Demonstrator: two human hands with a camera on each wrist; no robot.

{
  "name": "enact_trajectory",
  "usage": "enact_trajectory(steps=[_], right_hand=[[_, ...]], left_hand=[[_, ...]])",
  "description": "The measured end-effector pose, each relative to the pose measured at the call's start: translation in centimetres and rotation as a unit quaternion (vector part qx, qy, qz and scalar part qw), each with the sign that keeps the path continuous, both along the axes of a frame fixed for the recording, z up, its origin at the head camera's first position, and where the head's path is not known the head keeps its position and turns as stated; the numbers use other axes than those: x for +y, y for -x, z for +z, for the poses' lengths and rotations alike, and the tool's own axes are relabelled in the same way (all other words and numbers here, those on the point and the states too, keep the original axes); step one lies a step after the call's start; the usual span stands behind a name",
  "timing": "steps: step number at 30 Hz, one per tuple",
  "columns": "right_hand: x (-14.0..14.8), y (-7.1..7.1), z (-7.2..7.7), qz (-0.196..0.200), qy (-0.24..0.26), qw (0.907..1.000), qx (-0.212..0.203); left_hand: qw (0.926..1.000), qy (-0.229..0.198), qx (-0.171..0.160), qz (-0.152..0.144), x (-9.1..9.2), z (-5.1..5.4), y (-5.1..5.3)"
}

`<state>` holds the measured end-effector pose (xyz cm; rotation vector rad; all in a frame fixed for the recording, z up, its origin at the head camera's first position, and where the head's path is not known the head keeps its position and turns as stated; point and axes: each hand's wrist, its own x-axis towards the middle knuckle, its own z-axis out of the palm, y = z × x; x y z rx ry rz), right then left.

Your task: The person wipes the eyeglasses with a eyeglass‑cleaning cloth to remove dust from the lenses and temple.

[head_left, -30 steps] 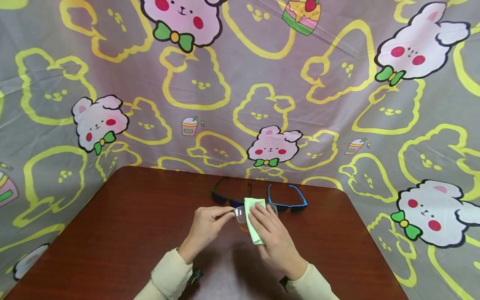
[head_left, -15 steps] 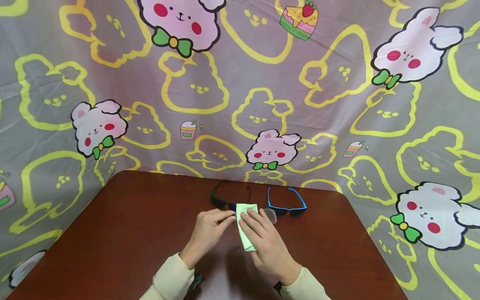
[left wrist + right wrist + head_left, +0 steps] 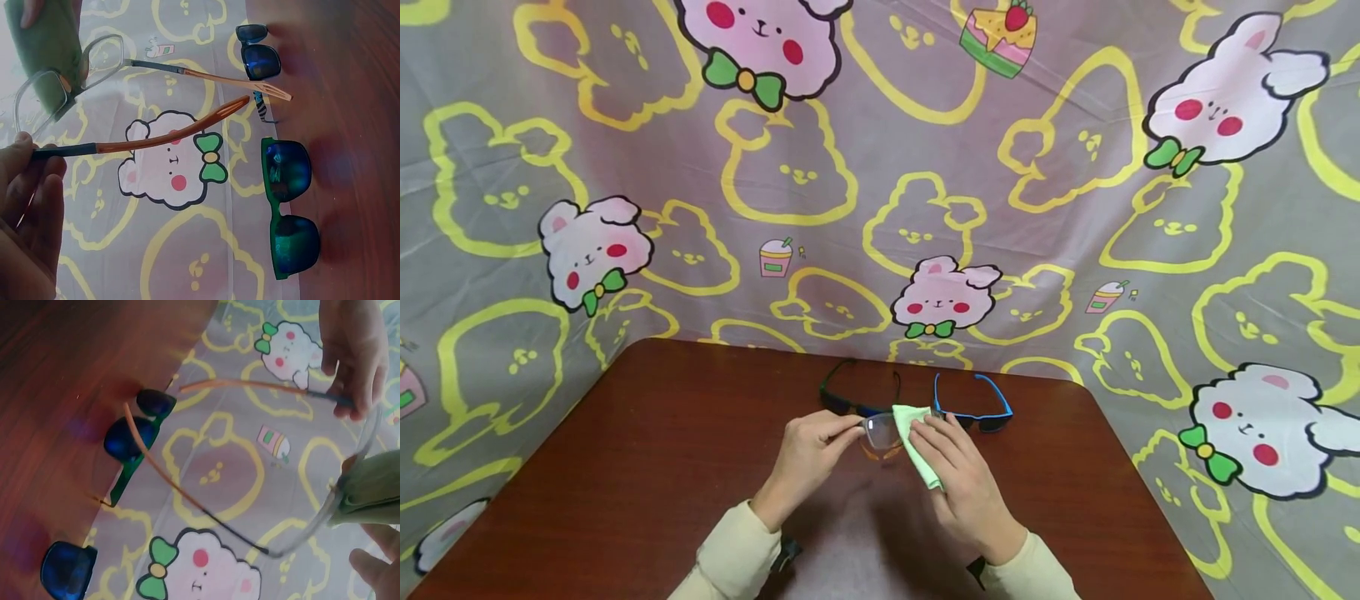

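Clear-framed eyeglasses [image 3: 880, 432] with orange-brown temple tips are held up over the table. My left hand [image 3: 808, 458] pinches them at one hinge, thumb against fingers; the left wrist view shows this grip [image 3: 28, 181] closely. A folded light-green cloth [image 3: 917, 442] lies over the bridge and far lens, and my right hand [image 3: 962, 475] holds it against the glasses. In the right wrist view the cloth [image 3: 372, 487] wraps the rim, hiding part of that lens. Both temples [image 3: 244, 384] stick out unfolded, away from the cloth.
Behind the hands, dark green-framed sunglasses [image 3: 842, 403] and blue-framed sunglasses [image 3: 992, 421] stand on the brown table [image 3: 647, 450]. Both pairs have their temples unfolded. A grey cartoon-print curtain [image 3: 820, 242] closes off the back and sides.
The cloth and my right hand went left across the glasses, then back right, uncovering the lens near my left hand. My left hand keeps its pinch on the eyeglasses, shifting only slightly.
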<state>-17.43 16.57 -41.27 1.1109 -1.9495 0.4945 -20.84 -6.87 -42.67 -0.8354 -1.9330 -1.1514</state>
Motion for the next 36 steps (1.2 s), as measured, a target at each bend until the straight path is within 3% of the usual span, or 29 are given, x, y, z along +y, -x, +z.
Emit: enact_trajectory(steps=[4, 8, 13, 17, 24, 26, 29, 32, 34, 36], right_hand=[[0.9, 0.1, -0.1, -0.031, 0.05, 0.9978, -0.032], [1.8, 0.4, -0.4, -0.088, 0.091, 0.9896, -0.067], [2.4, 0.6, -1.1, -0.162, 0.115, 0.9723, -0.123], [2.6, 0.8, -1.6, -0.188, 0.139, 0.9553, -0.18], [2.6, 1.1, -1.6, -0.169, 0.208, 0.91, -0.316], [2.6, 1.2, -1.6, -0.163, 0.228, 0.8917, -0.355], [2.7, 1.3, -1.5, -0.144, 0.267, 0.8573, -0.416], [2.7, 1.3, -1.2, -0.109, 0.313, 0.8277, -0.453], [2.7, 1.2, -1.1, -0.088, 0.333, 0.819, -0.459], [2.7, 1.1, -1.0, -0.081, 0.34, 0.8239, -0.446]], left_hand=[[0.9997, 0.003, 0.025, -0.003, -0.2, 0.0, 0.1], [0.9993, 0.008, 0.034, -0.009, -0.5, -0.1, 0.1], [0.9989, 0.015, 0.04, -0.019, -0.7, 0.0, 0.0], [0.9985, 0.015, 0.044, -0.029, -0.6, 0.0, -0.2], [0.9966, 0.026, 0.066, -0.044, -0.4, -0.1, -0.2], [0.9959, 0.027, 0.073, -0.046, -0.3, -0.2, -0.2], [0.9948, 0.026, 0.087, -0.048, -0.3, -0.2, -0.1], [0.9943, 0.025, 0.09, -0.051, -0.3, -0.1, -0.1], [0.9943, 0.02, 0.086, -0.059, -0.4, -0.1, -0.1], [0.9946, 0.012, 0.08, -0.066, -0.4, -0.1, -0.1]])
